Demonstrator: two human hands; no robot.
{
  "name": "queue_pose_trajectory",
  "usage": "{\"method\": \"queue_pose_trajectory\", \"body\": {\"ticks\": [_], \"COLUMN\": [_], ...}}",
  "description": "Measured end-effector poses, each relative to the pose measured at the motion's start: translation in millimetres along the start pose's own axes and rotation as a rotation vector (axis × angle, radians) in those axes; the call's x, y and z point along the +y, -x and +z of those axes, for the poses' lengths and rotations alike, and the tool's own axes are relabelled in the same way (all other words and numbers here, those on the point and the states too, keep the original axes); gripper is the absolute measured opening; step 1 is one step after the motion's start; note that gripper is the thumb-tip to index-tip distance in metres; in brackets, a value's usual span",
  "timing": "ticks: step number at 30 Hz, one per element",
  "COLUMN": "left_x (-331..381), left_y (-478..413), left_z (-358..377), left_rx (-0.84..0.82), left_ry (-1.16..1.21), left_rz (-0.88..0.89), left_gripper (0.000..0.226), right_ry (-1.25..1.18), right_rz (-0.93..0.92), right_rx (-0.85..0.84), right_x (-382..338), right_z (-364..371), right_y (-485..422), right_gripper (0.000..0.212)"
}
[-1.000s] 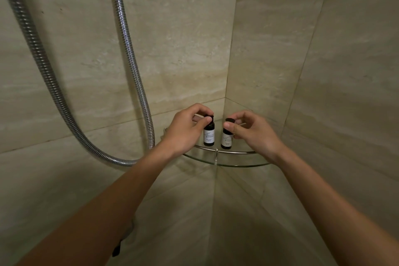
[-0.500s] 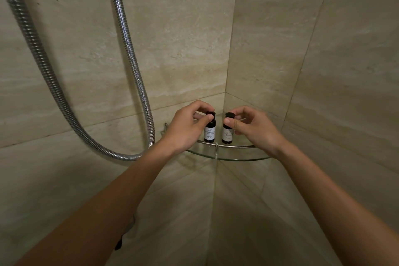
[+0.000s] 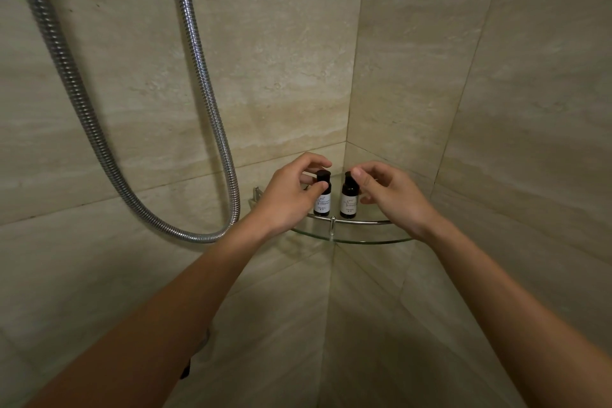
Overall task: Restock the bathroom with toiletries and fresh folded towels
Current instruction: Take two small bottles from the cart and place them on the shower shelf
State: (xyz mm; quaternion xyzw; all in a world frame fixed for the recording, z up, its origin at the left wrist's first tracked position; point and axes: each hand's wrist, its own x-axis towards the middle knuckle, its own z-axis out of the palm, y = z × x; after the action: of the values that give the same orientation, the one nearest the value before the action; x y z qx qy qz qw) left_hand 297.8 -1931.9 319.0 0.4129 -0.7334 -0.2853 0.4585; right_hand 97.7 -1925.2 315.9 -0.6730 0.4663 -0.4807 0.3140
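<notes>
Bottles first: left bottle (image 3: 322, 199) and right bottle (image 3: 348, 200) stand upright, side by side, on the glass shelf (image 3: 364, 242) straight ahead, each nearest its own hand. Your left hand (image 3: 288, 195) pinches the left bottle's neck. Your right hand (image 3: 390, 195) touches the other's cap with its forefinger, and I cannot tell whether it grips.
</notes>
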Motion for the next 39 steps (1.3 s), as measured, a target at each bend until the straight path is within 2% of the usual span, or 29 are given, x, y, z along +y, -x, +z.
{"method": "queue_pose_trajectory", "body": {"ticks": [7,18,21,24,28,31,36,39], "left_x": [1,-4,-3,-6,-11,-19,-24,-23], "left_y": [-2,14,23,37,61,79,126,151], "left_z": [2,-4,-9,-11,-12,-10,6,20], "left_rx": [-0.008,-0.082,-0.066,-0.054,-0.016,-0.002,-0.064,-0.162], "left_ry": [-0.034,-0.035,-0.079,-0.127,-0.241,-0.223,-0.229,-0.250], "left_rz": [0.000,-0.016,0.005,0.027,0.145,0.221,0.239,0.214], "left_gripper": [0.026,0.054,0.056,0.056,0.056,0.056,0.053,0.052], "right_ry": [-0.001,0.017,0.118,0.175,0.329,0.476,0.639,0.722], "right_rz": [0.004,0.034,0.014,0.009,-0.024,-0.067,-0.038,0.026], "right_rx": [0.012,0.045,0.097,0.135,0.164,0.187,0.162,0.145], "right_x": [2,-7,-9,-11,-15,-15,-7,0], "right_z": [0,0,2,7,11,19,31,31], "right_y": [-1,7,19,39,74,106,165,202], "right_gripper": [0.018,0.029,0.030,0.040,0.053,0.055,0.054,0.054]}}
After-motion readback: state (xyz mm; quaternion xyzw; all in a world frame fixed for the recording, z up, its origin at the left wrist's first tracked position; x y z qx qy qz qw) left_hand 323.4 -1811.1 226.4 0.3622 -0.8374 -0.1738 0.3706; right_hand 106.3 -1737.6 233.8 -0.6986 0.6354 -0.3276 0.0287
